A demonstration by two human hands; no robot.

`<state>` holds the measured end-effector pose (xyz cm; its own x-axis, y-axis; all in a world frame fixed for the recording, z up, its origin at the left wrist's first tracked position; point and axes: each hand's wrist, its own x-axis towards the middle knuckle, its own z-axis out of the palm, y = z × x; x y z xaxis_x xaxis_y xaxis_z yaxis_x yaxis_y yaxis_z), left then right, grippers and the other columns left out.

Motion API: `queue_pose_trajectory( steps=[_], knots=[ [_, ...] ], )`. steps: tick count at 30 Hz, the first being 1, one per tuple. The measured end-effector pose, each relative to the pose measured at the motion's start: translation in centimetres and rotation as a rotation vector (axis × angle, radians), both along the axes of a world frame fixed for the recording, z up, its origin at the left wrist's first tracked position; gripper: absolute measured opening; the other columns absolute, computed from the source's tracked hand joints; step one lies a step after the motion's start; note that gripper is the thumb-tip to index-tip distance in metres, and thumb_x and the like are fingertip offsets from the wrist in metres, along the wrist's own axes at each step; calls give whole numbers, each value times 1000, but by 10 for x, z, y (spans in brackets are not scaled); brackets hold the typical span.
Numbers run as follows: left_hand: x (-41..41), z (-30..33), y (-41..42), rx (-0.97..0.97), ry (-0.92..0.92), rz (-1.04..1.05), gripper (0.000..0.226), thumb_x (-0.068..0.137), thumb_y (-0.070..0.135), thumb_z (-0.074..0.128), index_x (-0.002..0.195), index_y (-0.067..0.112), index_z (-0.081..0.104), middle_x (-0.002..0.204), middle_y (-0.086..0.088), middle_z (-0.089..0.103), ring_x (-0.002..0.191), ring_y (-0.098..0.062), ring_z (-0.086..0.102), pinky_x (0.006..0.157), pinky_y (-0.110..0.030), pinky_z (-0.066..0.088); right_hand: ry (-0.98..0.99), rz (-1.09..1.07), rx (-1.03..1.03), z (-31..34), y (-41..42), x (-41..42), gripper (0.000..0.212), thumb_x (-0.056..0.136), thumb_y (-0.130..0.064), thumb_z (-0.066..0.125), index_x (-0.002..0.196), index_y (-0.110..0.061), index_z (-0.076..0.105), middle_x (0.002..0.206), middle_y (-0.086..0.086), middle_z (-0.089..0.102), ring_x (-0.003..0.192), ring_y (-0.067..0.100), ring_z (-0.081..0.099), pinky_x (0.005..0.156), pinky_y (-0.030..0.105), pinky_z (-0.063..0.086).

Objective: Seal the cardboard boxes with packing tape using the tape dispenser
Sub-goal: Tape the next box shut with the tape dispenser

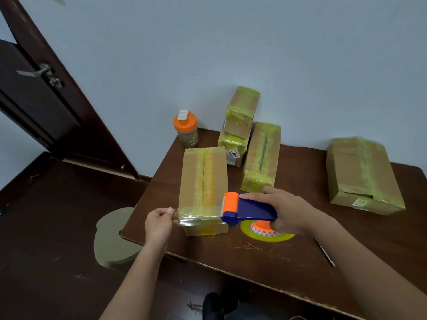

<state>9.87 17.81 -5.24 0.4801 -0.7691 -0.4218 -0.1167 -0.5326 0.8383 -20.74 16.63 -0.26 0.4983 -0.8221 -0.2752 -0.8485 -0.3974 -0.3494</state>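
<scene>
Two bare forearms reach in from the near edge of the dark wooden table (pixel 265 257). At the table's left edge the left hand (pixel 159 221) pinches the free end of a clear strip of packing tape (pixel 198 212) between thumb and fingers, holding it taut across the near end of a long cardboard box (pixel 203 181). That box lies flat near the left edge, closed, with yellowish tape already running along its centre seam; nothing of its contents shows. Just right of the box's near corner, the right hand (pixel 288 211) is clenched around the blue handle of the tape dispenser (pixel 248 210), whose orange roller and toothed blade sit against the box's right side, with the yellow tape roll (pixel 265 232) hanging below the hand, close to the tabletop. Toward the far edge stand more sealed boxes: two small taped boxes (pixel 240 125) stacked against the wall, a narrow taped box (pixel 262 157) just beside them, and a broad taped box (pixel 362 174) well apart near the right edge. An orange-lidded shaker bottle (pixel 186 128) stands at the far left corner, its lid shut. A pen (pixel 324 251) lies near the right forearm.
</scene>
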Motion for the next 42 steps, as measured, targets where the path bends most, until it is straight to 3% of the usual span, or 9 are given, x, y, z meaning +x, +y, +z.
queue_pose_trajectory(
  steps=[7, 12, 15, 18, 22, 27, 35, 38, 42],
  knots=[
    [-4, -2, -7, 81, -27, -39, 16, 92, 8, 61, 79, 6, 69, 64, -5, 61, 54, -11, 49, 51, -23, 38, -10, -21, 10, -5, 1, -2, 93, 85, -20, 70, 148, -55, 11, 113, -14, 35, 95, 9, 43, 67, 20, 42],
    [-10, -2, -5, 9, -77, -5, 21, 90, 3, 61, 74, 14, 69, 92, -7, 67, 86, -17, 61, 84, -32, 50, -27, -11, 4, -9, 4, -2, 96, 84, -21, 70, 147, -57, 7, 122, -11, 36, 98, 10, 43, 75, 27, 51],
    [-17, 0, -3, -11, -146, 24, 14, 91, 4, 61, 98, 11, 71, 141, -8, 40, 119, -23, 52, 95, -25, 38, -51, -8, -1, -12, 5, -3, 95, 84, -23, 70, 147, -56, 8, 123, -10, 36, 99, 10, 42, 76, 26, 50],
    [-19, 7, -5, 37, -92, 39, 58, 88, -2, 62, 140, 20, 45, 153, -6, 11, 105, -25, 53, 92, -29, 44, -67, -3, -10, -14, 6, -3, 95, 85, -22, 70, 148, -55, 9, 121, -10, 37, 98, 9, 42, 76, 26, 49],
    [-22, 9, -12, 80, -223, -26, 63, 85, -3, 64, 142, 14, 40, 155, -7, -1, 98, -28, 57, 94, -40, 50, -66, -2, -8, -15, 5, -2, 95, 85, -22, 69, 148, -55, 7, 117, -10, 36, 94, 8, 42, 73, 23, 45],
    [-4, 0, -8, 328, -303, -17, 76, 75, 36, 81, 139, 17, 44, 152, -13, 11, 133, -35, 27, 107, -46, 34, -69, -21, -2, -13, 7, -5, 94, 84, -17, 67, 148, -55, 9, 109, -11, 34, 89, 8, 40, 70, 23, 44],
    [-19, 4, 26, -701, -658, -392, 24, 83, -2, 63, 105, 6, 70, 107, -5, 68, 101, -17, 63, 95, -19, 44, -95, -30, 13, -17, 4, 0, 92, 85, -18, 67, 149, -54, 11, 110, -12, 34, 89, 8, 42, 71, 23, 45],
    [-9, -23, 33, -680, -784, -715, 38, 82, 23, 73, 119, 14, 67, 124, 0, 65, 119, -11, 58, 103, -38, 45, -103, -35, 11, -16, 4, -1, 92, 84, -17, 68, 150, -52, 13, 111, -12, 35, 91, 8, 42, 71, 22, 44],
    [20, -36, 15, -656, -892, -790, 55, 74, -7, 75, 122, 17, 65, 128, 5, 61, 124, -6, 52, 111, -42, 35, -121, -33, -3, -16, 3, 13, 89, 86, -20, 65, 150, -52, 13, 113, -9, 37, 92, 11, 44, 73, 27, 48]
  ],
)
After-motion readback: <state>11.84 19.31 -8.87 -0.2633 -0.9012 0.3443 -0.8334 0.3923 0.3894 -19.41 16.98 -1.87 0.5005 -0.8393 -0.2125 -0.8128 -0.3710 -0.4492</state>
